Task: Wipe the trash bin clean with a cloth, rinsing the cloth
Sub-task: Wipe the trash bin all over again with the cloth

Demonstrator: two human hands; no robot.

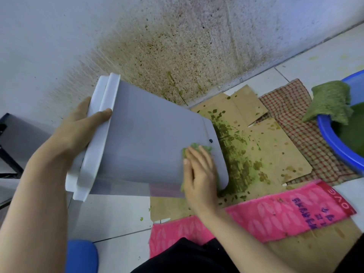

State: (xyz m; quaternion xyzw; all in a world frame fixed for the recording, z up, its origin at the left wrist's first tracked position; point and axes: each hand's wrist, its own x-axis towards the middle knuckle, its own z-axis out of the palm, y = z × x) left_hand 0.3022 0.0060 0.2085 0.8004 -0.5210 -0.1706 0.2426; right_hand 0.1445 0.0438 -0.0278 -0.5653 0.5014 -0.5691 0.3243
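Trash bin [149, 138] centre of view, tipped on its side, white rim toward 9 o'clock, base toward 3 o'clock over the splattered cardboard [275, 146]. Left hand [82, 125] at 9 o'clock grips the rim, thumb hooked over the outer lip, fingers behind it and mostly hidden; forearm comes up from 7 o'clock. Right hand [199, 174] at 5 o'clock of the bin lies flat on the grey side wall near the base, fingers straight and close together, palm down, pressing a green-stained cloth [197, 146] against the plastic; only the cloth's edges show past the fingertips and the thumb side. Wrist low, forearm in from 5 o'clock. To do this step well: hold the rim firm so the bin doesn't roll, press with the whole palm, stroke toward the base and off the edge, overlap the passes. The cloth looks loaded with green, so I judge a rinse is due in the blue basin [338, 152] at 3 o'clock, though its water is green too. Second green cloth [331, 99] hangs over the basin rim. Pink towel [285, 209] at 5 o'clock on the floor.
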